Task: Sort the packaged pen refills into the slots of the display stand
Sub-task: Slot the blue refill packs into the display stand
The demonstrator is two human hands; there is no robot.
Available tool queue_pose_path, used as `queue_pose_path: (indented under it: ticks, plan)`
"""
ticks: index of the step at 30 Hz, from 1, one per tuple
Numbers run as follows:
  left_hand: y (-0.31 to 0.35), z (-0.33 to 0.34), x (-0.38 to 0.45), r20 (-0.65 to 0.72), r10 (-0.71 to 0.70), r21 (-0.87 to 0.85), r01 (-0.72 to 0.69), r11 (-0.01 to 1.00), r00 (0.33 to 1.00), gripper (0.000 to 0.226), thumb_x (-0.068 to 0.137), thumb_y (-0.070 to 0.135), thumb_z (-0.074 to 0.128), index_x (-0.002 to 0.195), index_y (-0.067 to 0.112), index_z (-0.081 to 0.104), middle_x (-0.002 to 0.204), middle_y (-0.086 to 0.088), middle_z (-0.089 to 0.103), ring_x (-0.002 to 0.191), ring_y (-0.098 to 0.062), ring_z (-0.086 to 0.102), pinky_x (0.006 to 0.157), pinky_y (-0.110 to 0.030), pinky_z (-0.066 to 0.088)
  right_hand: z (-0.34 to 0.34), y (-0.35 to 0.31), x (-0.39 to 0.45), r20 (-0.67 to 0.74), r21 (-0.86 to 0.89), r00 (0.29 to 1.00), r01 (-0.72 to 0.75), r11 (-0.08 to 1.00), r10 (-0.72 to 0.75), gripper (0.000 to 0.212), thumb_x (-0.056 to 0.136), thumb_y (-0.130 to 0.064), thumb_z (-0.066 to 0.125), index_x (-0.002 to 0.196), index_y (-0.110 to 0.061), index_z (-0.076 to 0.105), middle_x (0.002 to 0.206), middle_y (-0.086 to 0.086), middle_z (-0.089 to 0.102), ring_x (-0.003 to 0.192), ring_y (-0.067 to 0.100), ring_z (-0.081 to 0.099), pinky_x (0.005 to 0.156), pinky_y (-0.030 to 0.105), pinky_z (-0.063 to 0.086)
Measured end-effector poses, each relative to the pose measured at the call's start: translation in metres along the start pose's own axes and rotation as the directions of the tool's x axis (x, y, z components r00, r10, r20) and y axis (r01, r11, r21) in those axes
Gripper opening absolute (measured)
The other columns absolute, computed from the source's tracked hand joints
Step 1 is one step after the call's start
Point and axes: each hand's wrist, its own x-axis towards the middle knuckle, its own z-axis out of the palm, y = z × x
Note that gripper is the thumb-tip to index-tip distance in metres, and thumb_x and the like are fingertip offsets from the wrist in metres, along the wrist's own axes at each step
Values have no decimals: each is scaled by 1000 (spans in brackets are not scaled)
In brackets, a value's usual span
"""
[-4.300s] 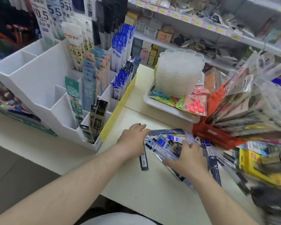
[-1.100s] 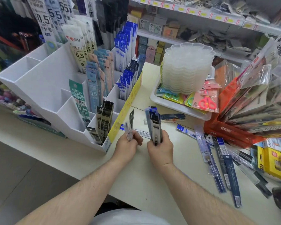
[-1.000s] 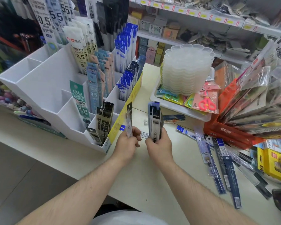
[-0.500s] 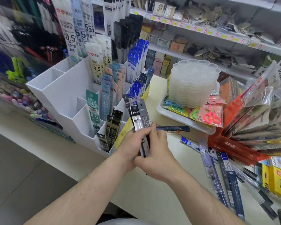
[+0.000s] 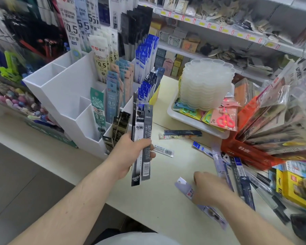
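Left hand [image 5: 131, 152]: gripping a small bundle of black refill packs [image 5: 142, 144], fingers curled round the middle, packs standing near upright just in front of the white display stand [image 5: 67, 96]. Right hand [image 5: 208, 189]: lying palm down over a pale lilac refill pack [image 5: 189, 190] on the cream counter [image 5: 148, 209]; grip blurred, impossible to tell whether closing on it. Stand slots: already holding green, blue and black packs; left slots showing bare white walls. Loose blue refill packs [image 5: 237, 174]: lying scattered on the counter to the right, near a red box [image 5: 244, 151]. White tray [image 5: 193, 122]: carrying stacked clear containers [image 5: 207, 84] behind.
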Motion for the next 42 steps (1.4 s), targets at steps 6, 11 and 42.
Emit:
queue_pose_path:
  ticks: [6, 11, 42]
  plan:
    - [1, -12, -3, -67, 16, 116, -8, 993, 998, 13, 87, -6, 60, 85, 6, 58, 60, -5, 60, 50, -22, 57, 55, -36, 53, 16, -37, 18, -185, 75, 955, 247, 966, -230, 8, 85, -19, 51, 88, -23, 44, 107, 6, 59, 100, 31, 59, 65, 32, 31]
    - [2, -14, -8, -94, 21, 122, -10, 992, 995, 11, 80, 1, 64, 83, 8, 56, 62, -6, 57, 47, -23, 53, 51, -33, 50, -26, -89, 65, -429, 199, 845, 434, 878, -321, 34, 89, -15, 52, 121, -19, 63, 117, 8, 51, 102, 33, 55, 70, 33, 41]
    - [-51, -1, 11, -255, -43, 264, 113, 958, 966, 15, 81, -7, 56, 86, 7, 55, 65, -6, 50, 48, -21, 45, 50, -30, 43, -28, -93, 84, -360, 1, 891, 299, 954, -279, 31, 89, -6, 51, 119, -10, 44, 110, 14, 60, 91, 38, 61, 64, 36, 31]
